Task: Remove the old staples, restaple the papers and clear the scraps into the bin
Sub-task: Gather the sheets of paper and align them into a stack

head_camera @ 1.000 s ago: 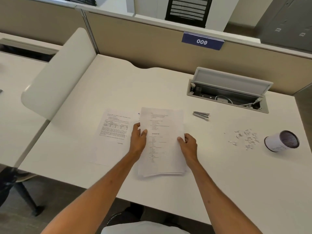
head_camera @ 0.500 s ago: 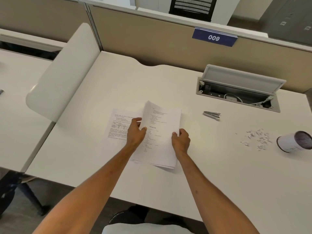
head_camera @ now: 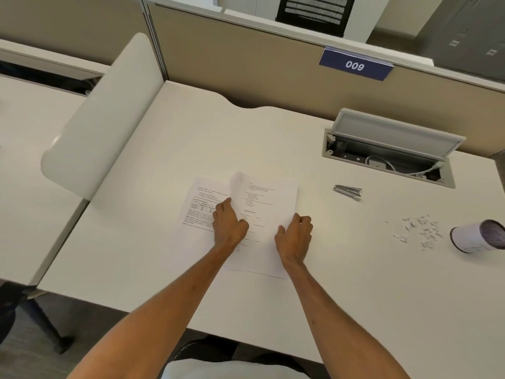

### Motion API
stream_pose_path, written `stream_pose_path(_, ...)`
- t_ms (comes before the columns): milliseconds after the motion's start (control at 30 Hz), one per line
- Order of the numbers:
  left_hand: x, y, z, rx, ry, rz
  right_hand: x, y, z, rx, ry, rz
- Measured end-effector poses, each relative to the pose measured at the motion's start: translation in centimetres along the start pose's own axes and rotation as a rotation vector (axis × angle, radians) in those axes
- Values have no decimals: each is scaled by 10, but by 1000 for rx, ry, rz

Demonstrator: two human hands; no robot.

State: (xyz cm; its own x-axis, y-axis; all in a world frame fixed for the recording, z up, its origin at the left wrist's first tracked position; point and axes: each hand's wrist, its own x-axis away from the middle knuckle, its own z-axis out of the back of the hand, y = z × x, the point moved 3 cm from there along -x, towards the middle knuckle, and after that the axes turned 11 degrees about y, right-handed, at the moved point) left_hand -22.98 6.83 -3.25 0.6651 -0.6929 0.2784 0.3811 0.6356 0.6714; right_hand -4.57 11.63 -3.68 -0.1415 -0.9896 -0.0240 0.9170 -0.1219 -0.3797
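Note:
A stack of printed papers [head_camera: 269, 203] lies on the white desk [head_camera: 246, 138], partly overlapping a single printed sheet [head_camera: 200, 203] to its left. My left hand [head_camera: 228, 224] grips the stack's left edge, which curls upward. On the right edge my right hand [head_camera: 295, 235] rests with its fingers curled at the paper. A metal stapler [head_camera: 348, 191] lies to the right of the papers. Farther right is a scatter of white paper scraps [head_camera: 419, 231], and beside them a small white bin [head_camera: 478, 236] lies on its side.
An open cable hatch [head_camera: 390, 151] with wires sits at the back right of the desk. A beige partition [head_camera: 273, 75] with a blue "009" sign runs along the back. A white side divider [head_camera: 101, 119] stands on the left.
The paper stack has shifted left onto the single sheet and lowered toward the desk. Both hands moved with it, and the view has shifted.

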Motion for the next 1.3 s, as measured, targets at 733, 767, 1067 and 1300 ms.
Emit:
stream_pose_path(733, 10, 11, 28, 533, -80, 29, -36, 14, 9, -399, -164, -180)
stream_pose_path(767, 8, 9, 36, 585, -104, 42, -40, 11, 10, -495, -201, -234)
stream_pose_path(1067, -31, -27, 103, 777, -139, 184, -25, -47, -2, -832, -524, -417)
stream_pose_path(1300, -57, -74, 118, 484, 73, 175, 18, -75, -20, -593, -455, -319)
